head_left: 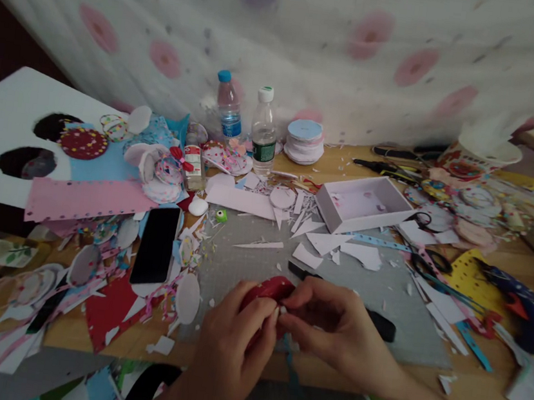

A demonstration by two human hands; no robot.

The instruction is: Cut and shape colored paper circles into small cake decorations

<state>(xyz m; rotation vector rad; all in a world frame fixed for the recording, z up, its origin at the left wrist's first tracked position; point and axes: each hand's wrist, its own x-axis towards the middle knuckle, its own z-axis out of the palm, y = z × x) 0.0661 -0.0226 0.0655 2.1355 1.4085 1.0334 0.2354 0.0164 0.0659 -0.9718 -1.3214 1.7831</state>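
Note:
Above the front edge of the mat, my left hand (235, 336) is wrapped round a red dotted fabric piece (274, 285), which looks rounded. My right hand (336, 328) meets it there, thumb and forefinger pinched at the fabric's edge by a small whitish bit. Both hands cover much of the piece, so its full shape is hidden. A thin blue-green strip (291, 365) hangs below the fingers. Behind my right hand lies a long black tool (382, 324), its middle covered by the hand.
White paper scraps (309, 256) litter the grey cutting mat (238, 274). Beyond it stand a white box (363, 208), two bottles (263, 138) and stacked discs (304, 143). A phone (157, 245) lies left; black-handled scissors (434, 263) and a blue glue gun (522, 299) lie right.

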